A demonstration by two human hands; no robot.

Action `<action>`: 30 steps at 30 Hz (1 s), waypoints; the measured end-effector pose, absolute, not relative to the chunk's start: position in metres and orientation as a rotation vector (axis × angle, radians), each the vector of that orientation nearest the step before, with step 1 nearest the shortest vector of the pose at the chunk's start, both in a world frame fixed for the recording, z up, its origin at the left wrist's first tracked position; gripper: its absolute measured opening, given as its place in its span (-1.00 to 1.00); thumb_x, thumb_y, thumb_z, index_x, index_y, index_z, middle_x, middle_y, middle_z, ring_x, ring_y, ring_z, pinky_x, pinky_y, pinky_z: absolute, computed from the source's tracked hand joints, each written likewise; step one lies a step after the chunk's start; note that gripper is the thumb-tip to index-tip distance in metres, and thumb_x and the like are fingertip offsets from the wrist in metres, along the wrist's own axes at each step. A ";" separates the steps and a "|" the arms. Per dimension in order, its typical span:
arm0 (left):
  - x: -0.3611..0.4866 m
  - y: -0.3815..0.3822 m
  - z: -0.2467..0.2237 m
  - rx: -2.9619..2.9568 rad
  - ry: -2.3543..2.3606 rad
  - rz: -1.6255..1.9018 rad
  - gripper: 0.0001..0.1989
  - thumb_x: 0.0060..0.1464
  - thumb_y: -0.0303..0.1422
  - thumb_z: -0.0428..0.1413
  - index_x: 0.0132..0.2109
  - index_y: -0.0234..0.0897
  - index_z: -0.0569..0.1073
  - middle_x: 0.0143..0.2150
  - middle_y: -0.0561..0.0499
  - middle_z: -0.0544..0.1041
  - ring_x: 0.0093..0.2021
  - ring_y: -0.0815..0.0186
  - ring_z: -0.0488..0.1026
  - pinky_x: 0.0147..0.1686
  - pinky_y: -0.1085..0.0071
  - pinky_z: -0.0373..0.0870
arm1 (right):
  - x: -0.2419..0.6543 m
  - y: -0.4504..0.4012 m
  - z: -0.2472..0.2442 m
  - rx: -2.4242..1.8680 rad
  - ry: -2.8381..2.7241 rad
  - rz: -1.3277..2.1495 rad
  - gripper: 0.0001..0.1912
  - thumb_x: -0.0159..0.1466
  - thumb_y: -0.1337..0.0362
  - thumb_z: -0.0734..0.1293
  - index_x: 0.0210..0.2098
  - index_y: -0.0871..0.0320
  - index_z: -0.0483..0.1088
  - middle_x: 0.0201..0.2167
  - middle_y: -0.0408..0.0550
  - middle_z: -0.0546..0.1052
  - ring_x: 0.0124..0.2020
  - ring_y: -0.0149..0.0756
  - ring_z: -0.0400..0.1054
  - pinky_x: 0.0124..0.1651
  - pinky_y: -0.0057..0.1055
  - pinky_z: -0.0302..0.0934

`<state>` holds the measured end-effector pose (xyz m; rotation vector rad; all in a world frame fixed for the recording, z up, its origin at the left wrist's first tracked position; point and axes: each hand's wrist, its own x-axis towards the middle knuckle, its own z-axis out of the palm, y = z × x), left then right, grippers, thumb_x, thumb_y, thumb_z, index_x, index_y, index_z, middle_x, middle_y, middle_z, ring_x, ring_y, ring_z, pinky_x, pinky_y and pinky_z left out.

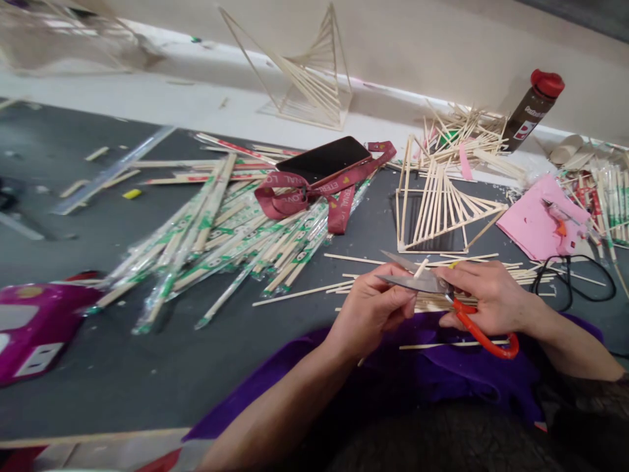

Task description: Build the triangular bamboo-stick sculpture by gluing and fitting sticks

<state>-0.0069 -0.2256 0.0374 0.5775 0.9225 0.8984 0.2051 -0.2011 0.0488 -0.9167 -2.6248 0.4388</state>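
Note:
My left hand (pixel 376 305) is closed around a thin wooden stick (pixel 421 267), whose end pokes up between the blades of the scissors. Those scissors (pixel 486 335), with orange handles and open metal blades, are in my right hand (pixel 484 295), its fingers bent round the handle side near the pivot. Loose sticks (pixel 363 259) lie on the grey table just beyond and under my hands. A stick frame (pixel 439 210) with fanned sticks stands behind my right hand. Purple cloth (pixel 462 373) covers my lap, with one stick lying on it.
Wrapped chopsticks (pixel 216 242) spread over the table at the left, beside a phone (pixel 327 159) with a red strap. A magenta pack (pixel 44 328) lies far left. Pink paper (pixel 540 216), a black cable (pixel 572 278) and a bottle (pixel 533 111) are right. Another stick model (pixel 314 85) stands behind.

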 end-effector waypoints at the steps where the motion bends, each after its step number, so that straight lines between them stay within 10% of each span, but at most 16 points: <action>1: -0.007 -0.226 0.037 0.558 0.915 0.886 -0.76 -0.18 -0.33 0.25 -0.45 -0.28 0.31 -0.73 0.19 0.34 -0.77 0.59 -0.03 -0.74 0.61 -0.17 | 0.206 -0.200 0.049 -0.906 -2.626 0.448 -0.41 0.21 -0.04 0.34 0.09 0.24 0.34 -0.29 -0.02 0.56 -0.39 -0.33 0.43 -0.38 -0.42 0.24; 21: -0.010 -0.222 0.029 0.437 0.538 0.649 -0.56 -0.27 -0.16 0.36 -0.67 -0.37 0.33 -0.80 0.17 0.16 -0.83 0.64 -0.14 -0.83 0.59 -0.31 | 0.215 -0.183 0.045 -0.623 -2.651 0.507 -0.40 0.22 -0.08 0.31 0.07 0.25 0.31 -0.43 -0.10 0.45 -0.45 -0.37 0.33 -0.40 -0.44 0.15; 30: -0.007 -0.228 0.036 0.675 1.018 0.944 -0.84 -0.14 -0.39 0.22 -0.39 -0.27 0.38 -0.66 0.18 0.41 -0.74 0.53 0.16 -0.77 0.62 -0.01 | 0.211 -0.195 0.055 -0.854 -2.648 0.369 -0.39 0.22 -0.11 0.30 0.05 0.25 0.35 -0.35 -0.03 0.54 -0.39 -0.33 0.42 -0.36 -0.41 0.23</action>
